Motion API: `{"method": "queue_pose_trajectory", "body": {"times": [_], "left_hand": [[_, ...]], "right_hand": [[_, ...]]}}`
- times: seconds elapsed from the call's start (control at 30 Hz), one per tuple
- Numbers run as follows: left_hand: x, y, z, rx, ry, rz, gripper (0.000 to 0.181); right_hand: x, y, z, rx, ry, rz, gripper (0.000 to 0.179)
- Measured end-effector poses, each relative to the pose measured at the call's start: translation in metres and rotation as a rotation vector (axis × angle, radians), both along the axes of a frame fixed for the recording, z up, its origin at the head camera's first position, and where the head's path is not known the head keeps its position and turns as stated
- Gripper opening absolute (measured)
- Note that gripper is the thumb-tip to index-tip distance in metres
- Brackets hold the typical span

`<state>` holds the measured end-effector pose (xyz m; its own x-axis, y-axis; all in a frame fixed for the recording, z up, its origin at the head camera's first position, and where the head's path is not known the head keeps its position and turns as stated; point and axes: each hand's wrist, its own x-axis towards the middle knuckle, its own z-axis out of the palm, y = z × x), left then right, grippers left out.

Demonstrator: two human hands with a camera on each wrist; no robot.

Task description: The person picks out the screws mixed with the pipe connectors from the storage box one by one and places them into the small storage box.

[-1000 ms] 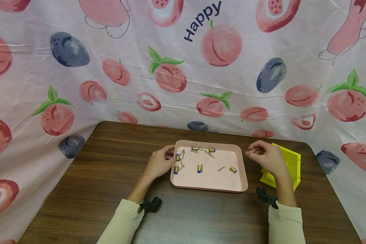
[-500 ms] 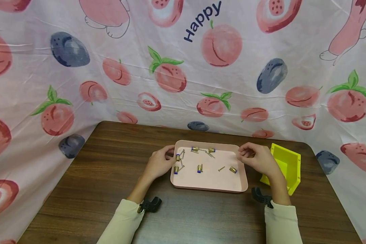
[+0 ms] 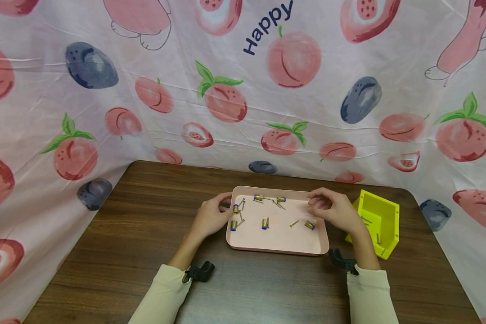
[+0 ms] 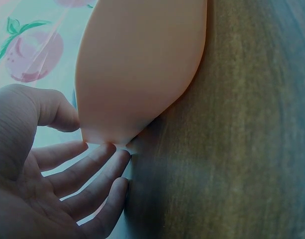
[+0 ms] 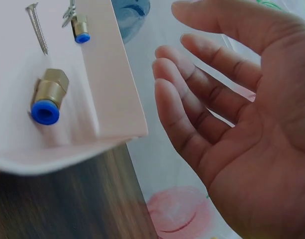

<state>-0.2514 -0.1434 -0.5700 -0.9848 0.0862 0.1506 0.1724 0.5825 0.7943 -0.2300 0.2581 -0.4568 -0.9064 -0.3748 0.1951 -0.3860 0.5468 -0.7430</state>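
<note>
A shallow pink tray (image 3: pixel 279 243) lies on the table and bears several brass fittings with blue collars (image 3: pixel 265 223) and several thin screws (image 3: pixel 294 224). At the tray's left end, my left hand (image 3: pixel 213 217) holds the rim, its thumb at the edge and fingertips against the outer wall (image 4: pixel 122 99). My right hand (image 3: pixel 335 210) hovers over the tray's right edge, fingers loosely bent and holding nothing. Closest to it are one brass fitting (image 5: pixel 51 92) and one screw (image 5: pixel 38 29), both apart from the fingers.
Right of the tray stands a yellow bin (image 3: pixel 393 225), partly behind the right forearm, with a few screws (image 3: pixel 378 238) inside. A fruit-printed cloth (image 3: pixel 227 148) hangs behind the brown wooden table (image 3: pixel 154 189).
My right hand has moved left from beside the yellow bin to above the tray's right edge, uncovering more of the bin. The left hand stays at the tray.
</note>
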Motion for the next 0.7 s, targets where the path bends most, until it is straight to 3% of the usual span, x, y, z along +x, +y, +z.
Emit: {"method": "queue_pose_trajectory", "body": {"times": [0.37,0.7], "left_hand": [[0.004,0.005,0.005,0.008,0.028,-0.01,0.054],[0.006,0.002,0.005,0.005,0.025,0.005,0.055]], "right_hand": [[-0.001,-0.003,-0.004,-0.104,-0.095,0.053,0.036],[-0.017,-0.009,-0.003,-0.047,-0.137,0.142,0.035]]}}
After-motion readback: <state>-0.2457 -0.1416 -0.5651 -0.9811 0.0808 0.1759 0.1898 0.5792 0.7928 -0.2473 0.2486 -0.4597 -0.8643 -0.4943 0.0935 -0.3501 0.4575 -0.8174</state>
